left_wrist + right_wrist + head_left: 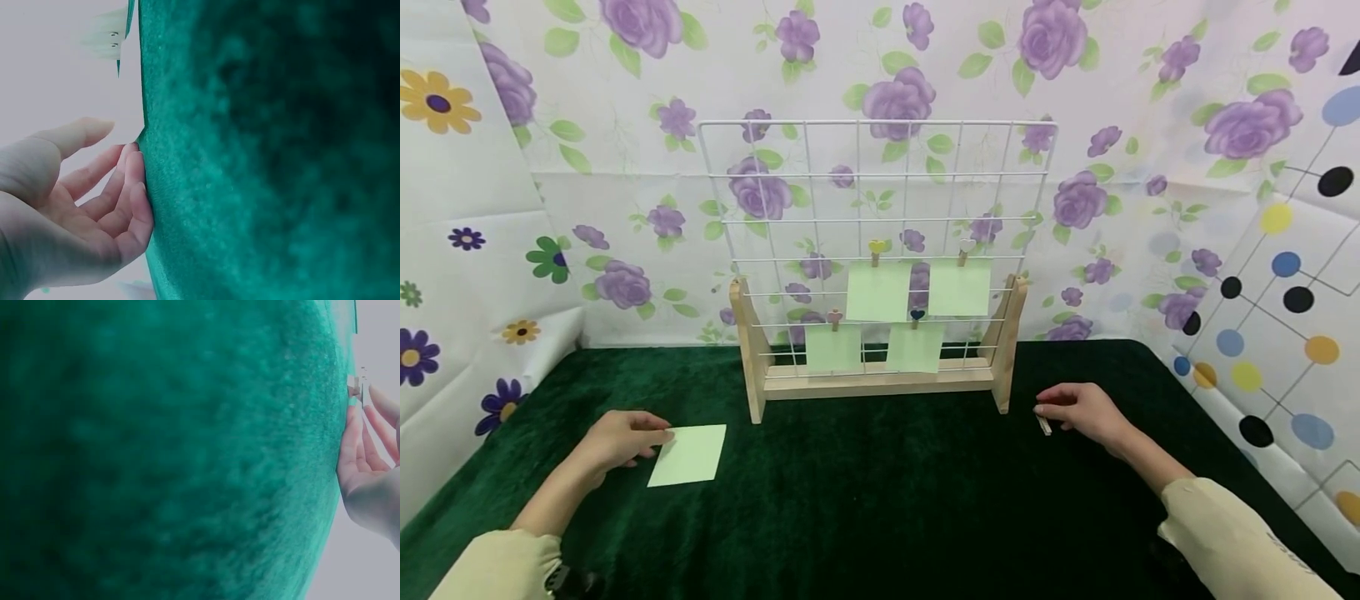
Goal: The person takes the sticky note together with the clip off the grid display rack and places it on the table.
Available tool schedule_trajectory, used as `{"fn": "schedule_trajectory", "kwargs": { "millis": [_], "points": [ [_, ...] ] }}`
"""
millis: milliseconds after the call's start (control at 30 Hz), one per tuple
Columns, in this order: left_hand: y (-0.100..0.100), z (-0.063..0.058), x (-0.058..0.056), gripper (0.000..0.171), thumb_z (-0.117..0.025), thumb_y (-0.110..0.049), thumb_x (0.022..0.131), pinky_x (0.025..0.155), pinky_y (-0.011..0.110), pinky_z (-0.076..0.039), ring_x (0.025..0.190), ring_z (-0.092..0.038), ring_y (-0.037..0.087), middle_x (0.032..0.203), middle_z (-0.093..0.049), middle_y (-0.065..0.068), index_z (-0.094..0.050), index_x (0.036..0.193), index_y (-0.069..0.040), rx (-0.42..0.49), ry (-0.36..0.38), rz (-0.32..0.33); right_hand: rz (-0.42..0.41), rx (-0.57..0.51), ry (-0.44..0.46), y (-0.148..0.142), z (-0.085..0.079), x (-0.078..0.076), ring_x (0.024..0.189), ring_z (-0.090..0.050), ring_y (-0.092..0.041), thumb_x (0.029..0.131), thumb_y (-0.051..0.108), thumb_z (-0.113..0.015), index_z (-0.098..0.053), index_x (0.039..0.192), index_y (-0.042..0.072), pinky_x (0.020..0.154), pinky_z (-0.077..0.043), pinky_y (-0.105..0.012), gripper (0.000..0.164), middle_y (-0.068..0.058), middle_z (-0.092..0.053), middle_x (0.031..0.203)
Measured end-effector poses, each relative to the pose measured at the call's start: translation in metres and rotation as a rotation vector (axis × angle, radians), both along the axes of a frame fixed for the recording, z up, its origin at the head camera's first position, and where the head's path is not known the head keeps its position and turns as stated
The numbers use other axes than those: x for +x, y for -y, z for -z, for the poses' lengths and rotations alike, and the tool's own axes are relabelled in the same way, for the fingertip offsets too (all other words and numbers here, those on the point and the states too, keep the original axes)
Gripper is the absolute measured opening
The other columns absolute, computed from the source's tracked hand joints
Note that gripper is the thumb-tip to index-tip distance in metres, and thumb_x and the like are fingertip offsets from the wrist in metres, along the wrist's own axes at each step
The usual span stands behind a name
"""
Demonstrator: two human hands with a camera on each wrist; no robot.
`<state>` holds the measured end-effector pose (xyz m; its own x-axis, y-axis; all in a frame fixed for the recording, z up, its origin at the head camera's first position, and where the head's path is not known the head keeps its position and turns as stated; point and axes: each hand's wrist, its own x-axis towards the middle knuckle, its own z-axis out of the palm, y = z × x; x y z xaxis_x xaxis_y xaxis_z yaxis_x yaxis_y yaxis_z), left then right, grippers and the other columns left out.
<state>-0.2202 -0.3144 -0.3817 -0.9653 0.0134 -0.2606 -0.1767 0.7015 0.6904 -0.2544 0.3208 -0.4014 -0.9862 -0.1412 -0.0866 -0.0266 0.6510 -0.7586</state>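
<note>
On the left of the green cloth, my left hand (621, 442) pinches the near edge of a pale green paper sheet (691, 456). In the left wrist view the sheet (132, 87) reaches the fingertips, with the thumb above. To the right of the rack, my right hand (1084, 410) holds a small wooden clothespin (1044, 424) low over the cloth. The right wrist view shows the clothespin (354, 385) at the thumb and fingertips, partly out of clear sight.
A white wire grid rack (880, 175) on a wooden base (880, 383) stands at the back. Several green sheets (880, 292) hang from it by clothespins with coloured hearts (877, 248). Green cloth (865, 500) covers the table; patterned sheets surround it.
</note>
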Motion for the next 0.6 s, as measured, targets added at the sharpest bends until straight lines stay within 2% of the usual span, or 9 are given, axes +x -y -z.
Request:
{"fn": "schedule_trajectory", "kwargs": {
  "millis": [267, 467, 600],
  "points": [
    [-0.002, -0.005, 0.004, 0.045, -0.060, -0.026, 0.095, 0.069, 0.039, -0.051, 0.086, -0.060, 0.027, 0.105, -0.059, 0.024, -0.055, 0.118, 0.013, -0.045, -0.032, -0.023, -0.003, -0.007, -0.010, -0.003, -0.006, -0.005, 0.091, -0.061, -0.024, 0.095, 0.028, -0.064, -0.058, 0.124, -0.005, 0.072, -0.053, -0.033, 0.045, -0.016, -0.063, 0.111],
    [-0.008, -0.011, 0.009, 0.046, -0.053, -0.028, 0.099, 0.072, 0.044, -0.051, 0.095, -0.059, 0.037, 0.112, -0.058, 0.030, -0.053, 0.123, 0.011, -0.087, -0.148, -0.014, 0.021, -0.067, -0.116, -0.006, -0.019, -0.006, 0.099, -0.064, -0.030, 0.099, 0.026, -0.058, -0.058, 0.125, -0.007, 0.073, -0.054, -0.030, 0.043, -0.023, -0.065, 0.114],
    [-0.019, -0.016, 0.012, 0.049, -0.047, -0.031, 0.102, 0.080, 0.048, -0.050, 0.104, -0.057, 0.041, 0.122, -0.054, 0.032, -0.050, 0.130, 0.009, -0.034, -0.203, 0.001, 0.025, -0.104, -0.167, 0.001, -0.032, -0.005, 0.099, -0.065, -0.027, 0.099, 0.029, -0.057, -0.058, 0.126, -0.006, 0.076, -0.055, -0.032, 0.044, -0.024, -0.064, 0.116]
  ]
}}
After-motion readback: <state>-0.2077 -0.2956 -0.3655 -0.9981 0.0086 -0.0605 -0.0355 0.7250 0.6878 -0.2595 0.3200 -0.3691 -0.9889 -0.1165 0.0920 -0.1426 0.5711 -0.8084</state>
